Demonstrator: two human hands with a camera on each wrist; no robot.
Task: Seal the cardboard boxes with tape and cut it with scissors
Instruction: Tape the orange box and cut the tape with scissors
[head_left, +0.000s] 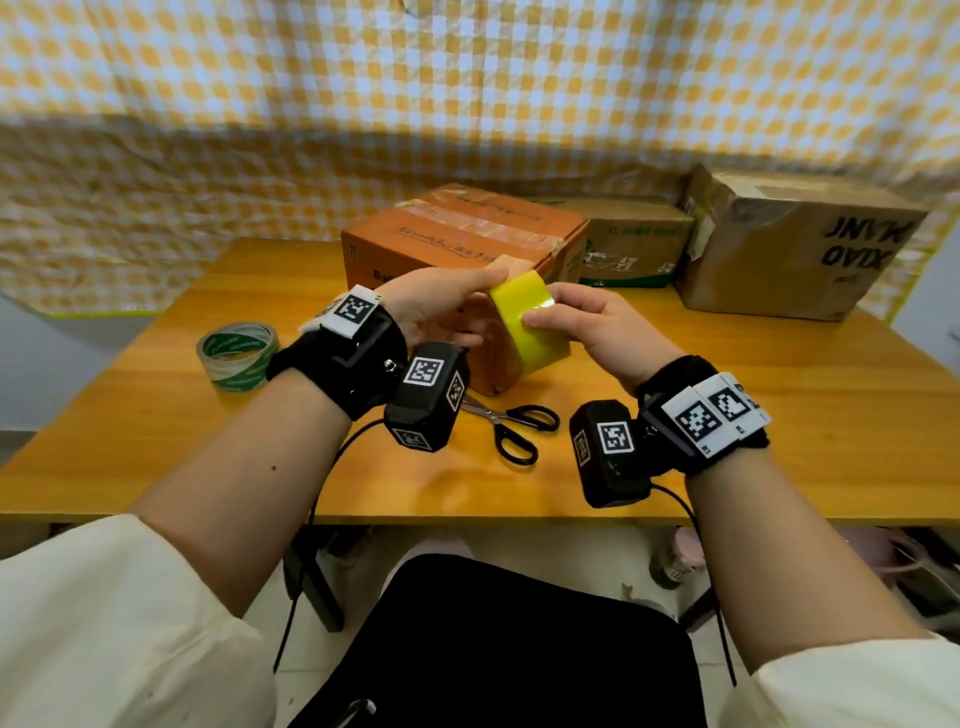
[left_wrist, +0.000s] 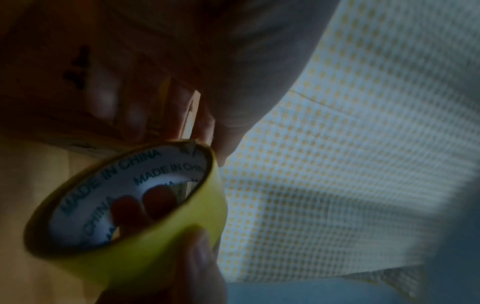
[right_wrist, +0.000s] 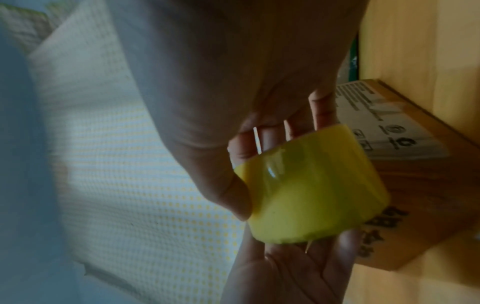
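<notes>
A yellow tape roll (head_left: 524, 325) is held in the air in front of the orange cardboard box (head_left: 457, 234), whose top seam carries clear tape. My right hand (head_left: 576, 322) grips the roll, thumb on its outer face and fingers in the core, as the left wrist view shows on the roll (left_wrist: 161, 246). My left hand (head_left: 452, 306) holds the roll's other side, thumb along the top rim and fingers under it. In the right wrist view the roll (right_wrist: 311, 195) sits between both hands. Black-handled scissors (head_left: 514, 423) lie on the table below my wrists.
A green-and-clear tape roll (head_left: 239, 356) stands at the left on the wooden table (head_left: 727, 415). Two more cardboard boxes, a small one (head_left: 634, 241) and a big one (head_left: 795, 244), sit at the back right. Checked cloth hangs behind.
</notes>
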